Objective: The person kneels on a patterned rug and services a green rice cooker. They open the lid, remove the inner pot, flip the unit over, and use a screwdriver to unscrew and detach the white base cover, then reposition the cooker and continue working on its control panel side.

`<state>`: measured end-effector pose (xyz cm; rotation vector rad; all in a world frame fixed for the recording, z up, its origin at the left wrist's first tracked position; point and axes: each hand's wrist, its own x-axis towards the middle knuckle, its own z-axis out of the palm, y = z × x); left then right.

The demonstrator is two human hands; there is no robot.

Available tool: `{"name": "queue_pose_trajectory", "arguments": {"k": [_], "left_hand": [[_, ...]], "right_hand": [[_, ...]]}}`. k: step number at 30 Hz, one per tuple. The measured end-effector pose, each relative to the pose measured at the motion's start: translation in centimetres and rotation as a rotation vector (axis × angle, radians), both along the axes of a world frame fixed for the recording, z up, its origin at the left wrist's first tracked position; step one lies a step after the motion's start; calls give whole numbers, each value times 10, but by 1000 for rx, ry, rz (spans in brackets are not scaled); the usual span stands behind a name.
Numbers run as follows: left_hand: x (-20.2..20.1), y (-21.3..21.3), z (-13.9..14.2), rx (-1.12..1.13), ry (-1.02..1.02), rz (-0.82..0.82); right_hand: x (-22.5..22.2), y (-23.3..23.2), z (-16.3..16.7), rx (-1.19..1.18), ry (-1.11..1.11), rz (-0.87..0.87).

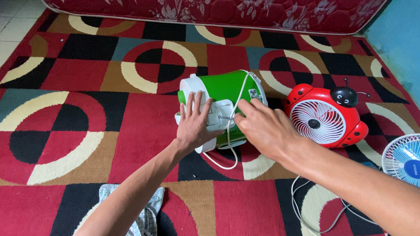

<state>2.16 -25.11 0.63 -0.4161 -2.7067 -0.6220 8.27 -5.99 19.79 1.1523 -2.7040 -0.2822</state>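
The left hand (196, 123) covers much of the white base of the green appliance (224, 87) lying on its side, and the right hand (264, 127) hides where the white cord (233, 109) runs beneath it. The blue fan (413, 164) is cut off by the right edge, the mattress (202, 3) by the top edge, the checked cloth (145, 216) by the bottom edge.

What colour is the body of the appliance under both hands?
Bright green with white ends, on the round appliance lying sideways; head view.
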Motion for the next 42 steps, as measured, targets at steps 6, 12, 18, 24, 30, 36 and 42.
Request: {"name": "queue_pose_trajectory", "arguments": {"k": [6,12,18,24,30,36,42], "left_hand": [[-2,0,-3,-11,-14,-3],[-5,-1,-6,-34,-10,-5],[-5,0,-6,-33,-2,-4],[-3,0,-5,-22,5,-8],[-5,0,-4,-16,0,-8],[-4,1,-4,-16,-8,-6],[-3,1,-4,-10,8,-13]], "right_hand": [[5,-1,9,-49,-52,-80],[1,-2,13,102,-199,-303],[0,3,5,22,-113,-180],[2,5,6,55,-38,2],[4,-2,10,27,-60,-92],[2,1,9,183,-158,-288],[2,5,2,94,-48,-140]]}}
